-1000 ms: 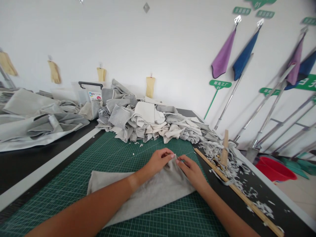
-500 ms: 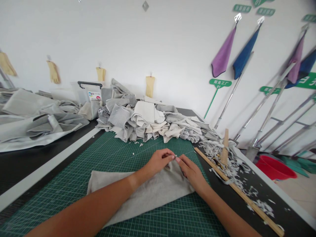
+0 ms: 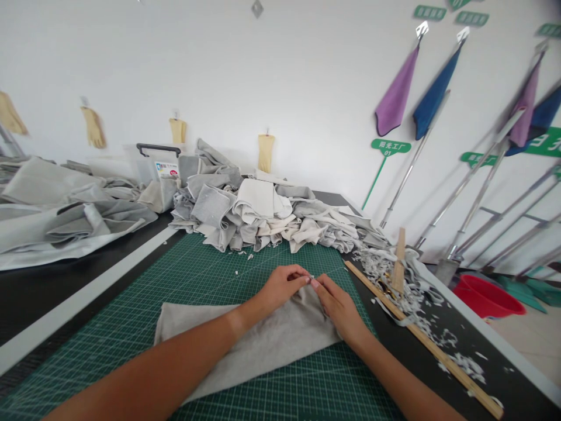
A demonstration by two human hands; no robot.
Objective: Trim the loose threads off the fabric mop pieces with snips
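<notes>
A piece of light grey cloth (image 3: 263,345) lies on a green cutting mat (image 3: 193,269) marked with a grid. Its far right corner is raised a little and bunched. My left hand (image 3: 287,283) pinches that edge between thumb and fingers. Close beside it, my right hand (image 3: 335,301) pinches the same edge from the right. The two sets of fingertips almost meet, and they partly hide the gripped bit of fabric. My forearms cover parts of the cloth.
A heap of grey and off-white cloths (image 3: 258,204) lies behind the mat, with more cloth (image 3: 65,216) to the left. On the right are wooden strips (image 3: 425,345), scissors (image 3: 385,287) partly buried in scraps (image 3: 377,263), and a red basin (image 3: 486,295) below the table.
The hands stay at the same edge with only a tiny shift of the fingers. The cloth's right side has drawn in slightly.
</notes>
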